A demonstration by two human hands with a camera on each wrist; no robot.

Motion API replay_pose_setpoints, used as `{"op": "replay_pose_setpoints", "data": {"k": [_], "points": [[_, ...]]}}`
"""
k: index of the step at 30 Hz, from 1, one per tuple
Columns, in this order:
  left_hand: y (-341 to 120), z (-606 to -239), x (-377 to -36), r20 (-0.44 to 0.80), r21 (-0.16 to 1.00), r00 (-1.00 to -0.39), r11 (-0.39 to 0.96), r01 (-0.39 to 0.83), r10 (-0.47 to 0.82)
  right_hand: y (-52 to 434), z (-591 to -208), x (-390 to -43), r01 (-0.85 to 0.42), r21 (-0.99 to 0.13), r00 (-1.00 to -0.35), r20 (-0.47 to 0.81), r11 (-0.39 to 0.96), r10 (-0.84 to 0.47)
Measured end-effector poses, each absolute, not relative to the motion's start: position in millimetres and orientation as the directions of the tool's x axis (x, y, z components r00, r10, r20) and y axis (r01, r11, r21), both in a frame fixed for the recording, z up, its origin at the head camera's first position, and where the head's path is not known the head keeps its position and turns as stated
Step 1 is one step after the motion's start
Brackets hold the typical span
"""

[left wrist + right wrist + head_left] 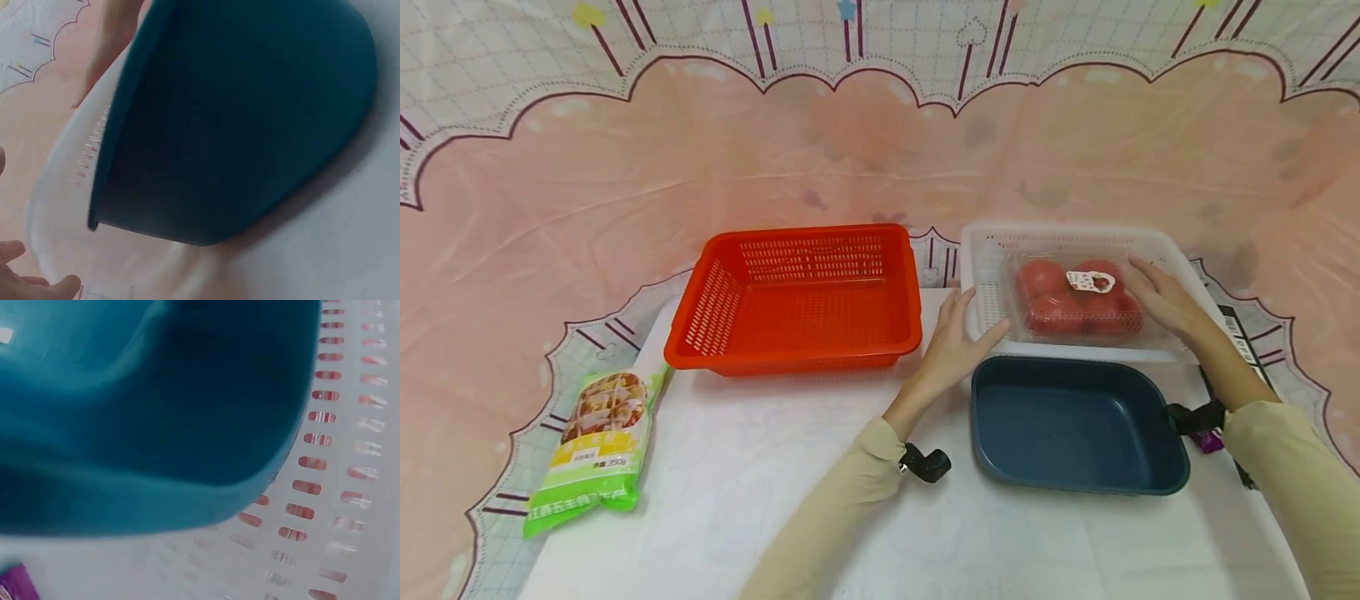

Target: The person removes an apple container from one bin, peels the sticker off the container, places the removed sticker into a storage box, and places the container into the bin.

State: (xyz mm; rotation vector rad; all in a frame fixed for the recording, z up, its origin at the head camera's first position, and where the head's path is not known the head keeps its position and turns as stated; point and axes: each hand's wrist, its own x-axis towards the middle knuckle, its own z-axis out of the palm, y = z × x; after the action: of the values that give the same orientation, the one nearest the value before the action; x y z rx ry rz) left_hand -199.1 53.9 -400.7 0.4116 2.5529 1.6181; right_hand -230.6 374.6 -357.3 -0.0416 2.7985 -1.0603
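Note:
A clear plastic pack of red tomatoes (1052,315) with a white label lies inside a white perforated basket (1165,350). My right hand (1172,302) reaches over the basket's right side, with its fingertips by the right end of the pack; whether they touch it I cannot tell. At the basket's front left corner is my left hand (951,350), thumb and fingers spread, near or against the rim. Just in front of the basket stands a dark blue tub (1075,429), which fills much of both wrist views. In the left wrist view, left fingertips (67,287) show beside the white basket.
A red-orange basket (805,362) stands left of the white one. Farther left, a green and yellow food bag (597,442) lies at the table's edge. A purple packet (1207,441) and a black-and-white item (1243,342) lie partly hidden by the right arm.

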Motion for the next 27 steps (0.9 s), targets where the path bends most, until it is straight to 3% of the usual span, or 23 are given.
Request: {"op": "replay_pose_setpoints", "data": {"k": [4,18,27], "points": [[55.0,-408.7,-202.5,0.044,0.919,-0.961,0.367,0.146,0.273,380.2,-360.2,-228.9,0.109,-0.703,-0.975,-0.213,0.703,-0.062],[63.9,-423.3,-209.7,0.045,0.946,-0.967,0.299,0.122,0.252,394.4,-366.7,-223.8,0.227,-0.786,-0.944,-0.323,0.575,-0.070],[66.0,-429.0,-210.2,0.057,0.968,-0.966,0.222,0.115,0.252,398.3,-370.6,-221.4,0.263,-0.808,-0.939,-0.340,0.527,-0.052]]}}
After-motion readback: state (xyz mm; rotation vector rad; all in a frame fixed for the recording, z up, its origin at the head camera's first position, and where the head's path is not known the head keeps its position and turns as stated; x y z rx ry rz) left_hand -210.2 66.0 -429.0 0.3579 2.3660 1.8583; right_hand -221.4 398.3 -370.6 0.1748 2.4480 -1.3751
